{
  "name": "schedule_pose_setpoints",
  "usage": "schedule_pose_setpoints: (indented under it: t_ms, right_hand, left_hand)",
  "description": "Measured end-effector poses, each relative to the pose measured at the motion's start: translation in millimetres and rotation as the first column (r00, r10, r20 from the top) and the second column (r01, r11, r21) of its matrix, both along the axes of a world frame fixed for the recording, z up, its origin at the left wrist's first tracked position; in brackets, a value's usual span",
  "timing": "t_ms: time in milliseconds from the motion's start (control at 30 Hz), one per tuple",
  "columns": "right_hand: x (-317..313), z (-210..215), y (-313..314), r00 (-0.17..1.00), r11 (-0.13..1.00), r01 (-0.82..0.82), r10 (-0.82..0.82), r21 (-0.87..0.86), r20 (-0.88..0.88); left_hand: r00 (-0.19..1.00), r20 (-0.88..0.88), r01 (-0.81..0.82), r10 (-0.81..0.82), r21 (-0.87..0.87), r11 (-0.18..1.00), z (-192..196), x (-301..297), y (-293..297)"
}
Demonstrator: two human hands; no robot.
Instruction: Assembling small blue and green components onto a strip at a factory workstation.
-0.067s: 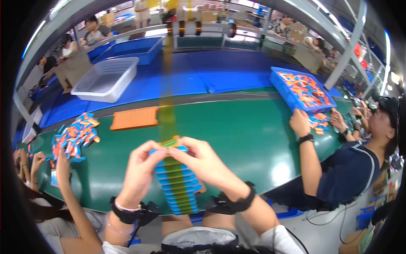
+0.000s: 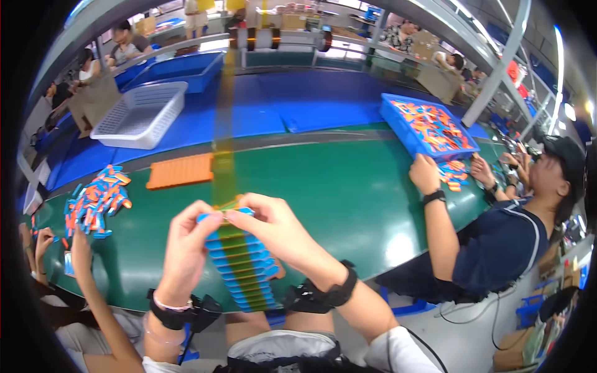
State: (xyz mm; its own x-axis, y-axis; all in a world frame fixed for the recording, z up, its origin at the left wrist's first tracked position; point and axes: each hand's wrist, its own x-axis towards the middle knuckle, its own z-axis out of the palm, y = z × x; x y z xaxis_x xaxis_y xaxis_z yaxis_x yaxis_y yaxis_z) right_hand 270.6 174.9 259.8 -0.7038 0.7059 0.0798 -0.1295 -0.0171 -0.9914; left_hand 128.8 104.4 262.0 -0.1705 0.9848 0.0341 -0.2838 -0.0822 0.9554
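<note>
A blue ribbed piece point(image 2: 224, 273), long and made of several stacked ridges, hangs over the near edge of the green table. At its upper end my left hand point(image 2: 191, 239) is closed, thumb and fingers pinching. My right hand point(image 2: 270, 227) pinches right beside it, the two thumbs nearly touching. A bit of orange and green shows between the fingertips; what exactly they grip there is partly hidden. Down the middle of the blue piece runs a see-through yellow strip point(image 2: 224, 133), which extends up past the table toward rolls on a bar.
An orange ribbed tray point(image 2: 180, 171) lies ahead on the green table point(image 2: 323, 193). Orange and blue pieces are heaped at left point(image 2: 99, 199), near another person's hand. At right, a co-worker point(image 2: 497, 248) touches a blue crate point(image 2: 404, 130) of such pieces. A white basket point(image 2: 140, 118) stands behind.
The whole view has shifted, so things sit a little farther left in it. Both my hands keep their pinch at the upper end of the blue ribbed piece.
</note>
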Motion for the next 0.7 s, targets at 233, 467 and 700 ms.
schedule_pose_setpoints:
  t_ms: [233,467,700]
  right_hand:
    - [44,-47,-56,0.988,0.979,-0.027,-0.005,-0.204,-0.155]
    - [90,-108,-110,0.991,0.943,0.006,0.039,-0.333,0.128]
    - [96,-72,-109,0.998,0.941,0.063,-0.068,-0.331,-0.004]
  left_hand:
    - [0.967,-0.254,-0.010,0.014,0.014,1.000,-31,38,-48]
    - [0.861,-0.499,0.081,-0.102,-0.064,0.995,-87,61,-105]
    - [0.219,-0.945,-0.260,0.242,0.182,0.948,-79,45,-77]
